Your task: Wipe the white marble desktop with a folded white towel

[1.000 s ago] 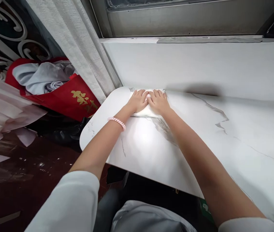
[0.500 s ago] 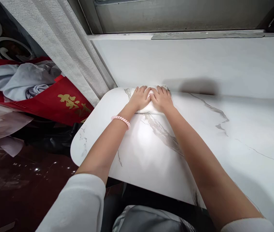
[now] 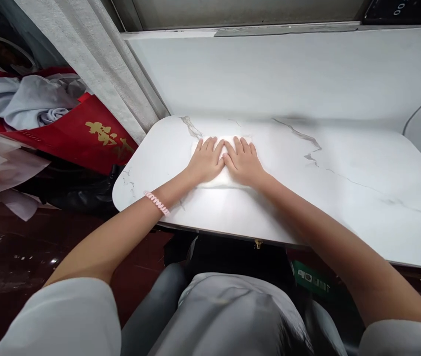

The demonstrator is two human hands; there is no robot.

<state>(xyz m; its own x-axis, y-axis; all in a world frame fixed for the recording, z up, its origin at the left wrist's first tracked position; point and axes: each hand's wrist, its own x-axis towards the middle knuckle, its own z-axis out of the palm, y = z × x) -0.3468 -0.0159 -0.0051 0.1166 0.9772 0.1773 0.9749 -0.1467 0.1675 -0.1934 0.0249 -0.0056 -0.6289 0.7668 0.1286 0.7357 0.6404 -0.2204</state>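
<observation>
My left hand [image 3: 206,162] and my right hand [image 3: 243,161] lie flat side by side, fingers spread, pressing on a white cloth [image 3: 222,181] on a white marble-patterned table [image 3: 325,188]. The cloth is mostly hidden under both palms; only its near edge and a strip past the fingertips show. A pink coiled band [image 3: 157,202] circles my left wrist. Both hands sit toward the table's left half, a short way from its near edge.
A grey-white curtain [image 3: 95,64] hangs at the left of the table. A red bag with gold lettering [image 3: 84,138] holding grey cloth stands on the dark floor at the left. A white wall panel [image 3: 269,74] rises behind the table. My lap [image 3: 225,316] is below.
Both hands with the cloth have slid from the table's far edge by the wall back toward me. The view has tilted so more of the table's right side shows.
</observation>
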